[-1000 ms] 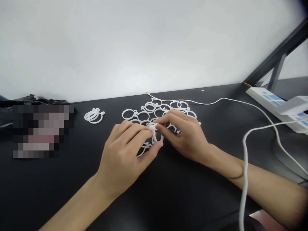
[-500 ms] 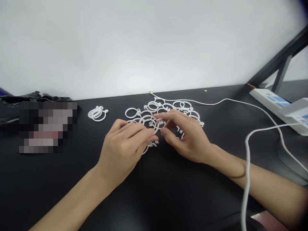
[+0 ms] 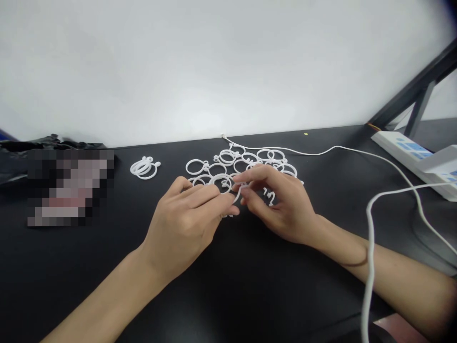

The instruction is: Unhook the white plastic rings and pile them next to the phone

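Observation:
Several white plastic rings (image 3: 228,164) lie spread on the black table (image 3: 250,286) near its back edge. My left hand (image 3: 185,224) and my right hand (image 3: 282,202) meet just in front of them. Both pinch one white ring (image 3: 238,193) between thumb and fingertips, fingers curled. A small stack of joined white rings (image 3: 144,168) lies apart to the left.
A thin white cable (image 3: 321,151) runs from the back edge toward the right. A thicker white cable (image 3: 369,247) loops over my right forearm. A white power strip (image 3: 417,162) and a dark metal frame leg (image 3: 410,102) stand at the far right. A blurred patch (image 3: 69,188) sits left.
The ring held upright between my hands a second ago now sits lower and flatter. My fingertips have shifted along it; both hands stay in the same spot.

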{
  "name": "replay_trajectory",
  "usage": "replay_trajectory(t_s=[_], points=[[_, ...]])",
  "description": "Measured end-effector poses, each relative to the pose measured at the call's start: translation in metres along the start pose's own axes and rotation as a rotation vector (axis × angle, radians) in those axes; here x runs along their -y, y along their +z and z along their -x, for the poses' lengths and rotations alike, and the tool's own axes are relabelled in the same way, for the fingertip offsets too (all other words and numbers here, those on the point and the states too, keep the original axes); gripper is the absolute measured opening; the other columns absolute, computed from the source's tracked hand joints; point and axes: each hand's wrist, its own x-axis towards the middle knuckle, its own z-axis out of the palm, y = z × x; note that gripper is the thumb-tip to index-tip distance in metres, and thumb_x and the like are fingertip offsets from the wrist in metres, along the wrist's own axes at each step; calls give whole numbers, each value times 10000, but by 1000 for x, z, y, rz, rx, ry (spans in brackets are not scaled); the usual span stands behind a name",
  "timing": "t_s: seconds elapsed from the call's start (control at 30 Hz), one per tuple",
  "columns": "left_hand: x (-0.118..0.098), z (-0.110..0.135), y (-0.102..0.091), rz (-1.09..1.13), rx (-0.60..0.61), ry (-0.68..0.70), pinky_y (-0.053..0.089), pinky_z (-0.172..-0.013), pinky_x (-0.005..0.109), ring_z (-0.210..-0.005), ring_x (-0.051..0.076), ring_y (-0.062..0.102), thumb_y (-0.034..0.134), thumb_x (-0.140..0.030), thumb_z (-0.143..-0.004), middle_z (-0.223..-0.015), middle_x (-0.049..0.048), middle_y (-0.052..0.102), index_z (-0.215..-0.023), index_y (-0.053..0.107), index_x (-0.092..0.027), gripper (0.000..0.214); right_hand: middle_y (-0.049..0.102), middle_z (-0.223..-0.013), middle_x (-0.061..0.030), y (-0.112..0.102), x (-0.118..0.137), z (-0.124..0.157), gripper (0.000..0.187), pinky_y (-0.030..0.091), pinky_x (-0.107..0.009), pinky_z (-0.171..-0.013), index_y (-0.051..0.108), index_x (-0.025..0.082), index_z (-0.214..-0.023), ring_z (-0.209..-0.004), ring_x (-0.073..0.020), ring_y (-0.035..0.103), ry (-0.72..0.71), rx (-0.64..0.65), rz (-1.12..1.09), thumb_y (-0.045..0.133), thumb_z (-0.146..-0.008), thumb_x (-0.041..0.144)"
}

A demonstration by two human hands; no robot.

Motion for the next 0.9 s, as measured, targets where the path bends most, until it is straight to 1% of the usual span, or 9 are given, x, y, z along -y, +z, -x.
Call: replay_trajectory(t_s=[0.1, 0.2, 0.37, 0.5, 0.77, 0.9], points=[[0, 0, 1, -7, 5, 12, 382, -602, 296, -548, 106, 465, 579, -171, -941, -635, -34, 620, -778, 647, -178, 177, 697, -874, -6, 0, 0, 0, 115, 535, -208, -605, 590, 180, -998, -695, -99, 663, -16, -10, 5, 582, -897, 126], [1, 1, 1, 5, 10, 15, 369, -598, 295, -557, 106, 452, 586, -165, -937, -625, -36, 601, -780, 651, -169, 170, 696, -848, 2, -1, -2, -1, 108, 532, -207, -602, 594, 184, -970, -688, -100, 653, -40, -17, 23, 603, -883, 121], [3, 4, 1, 15, 4, 3, 367, -607, 300, -571, 111, 449, 613, -150, -918, -654, -26, 630, -785, 654, -162, 139, 711, -860, -3, -2, -2, -2, 88, 540, -207, -633, 588, 183, -919, -730, -108, 661, -66, -20, 35, 633, -874, 122], [3, 4, 1, 16, 8, 9, 367, -604, 302, -568, 113, 447, 612, -146, -916, -657, -19, 638, -783, 654, -157, 140, 692, -817, -9, -2, -2, -4, 76, 540, -217, -645, 576, 180, -872, -724, -111, 651, -97, -23, 38, 619, -885, 119], [3, 5, 1, 13, 15, 7, 365, -608, 306, -557, 116, 430, 604, -150, -920, -642, -22, 622, -770, 654, -161, 159, 692, -815, -12, -2, -3, -2, 70, 542, -219, -660, 590, 176, -878, -726, -107, 644, -103, -28, 38, 625, -883, 116], [2, 4, 1, 14, 24, 6, 363, -612, 307, -563, 114, 448, 586, -155, -932, -639, -25, 612, -777, 654, -159, 169, 687, -801, -18, -2, -3, -1, 62, 537, -222, -654, 596, 167, -871, -719, -109, 641, -88, -24, 40, 620, -882, 111]])
